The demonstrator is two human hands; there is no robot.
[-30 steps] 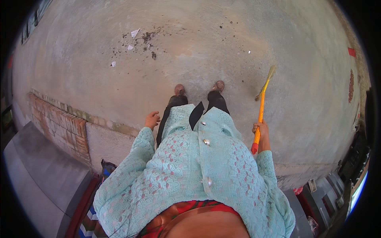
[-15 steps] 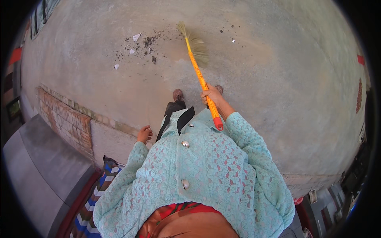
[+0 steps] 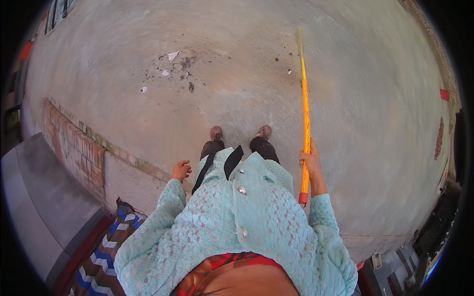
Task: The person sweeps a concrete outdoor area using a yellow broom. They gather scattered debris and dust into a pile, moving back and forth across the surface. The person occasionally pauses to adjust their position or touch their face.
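On my right side, my arm hangs down and a little away from my coat (image 3: 256, 227), the wrist bare past the sleeve. That right hand (image 3: 310, 159) is wrapped around the orange handle of a broom (image 3: 305, 113), gripping it nearer its red-capped end. The broom points away from me over the floor (image 3: 247, 89), right of my shoes (image 3: 216, 132), almost straight ahead.

My left arm hangs with a slight bend, the left hand (image 3: 181, 170) beside my left thigh; it holds nothing, its fingers half curled and loose. My palm there is partly turned from sight.

The bristles (image 3: 299, 42) show only as a thin, blurred strip, so I cannot tell whether they touch the floor. My fingers partly cover the handle, and my coat hides the upper part of my legs. Left of the broom lie white scraps (image 3: 173, 56) and dark crumbs (image 3: 187, 62), too small to make out. The patterned cloth (image 3: 106, 256) at lower left is partly covered by my sleeve.
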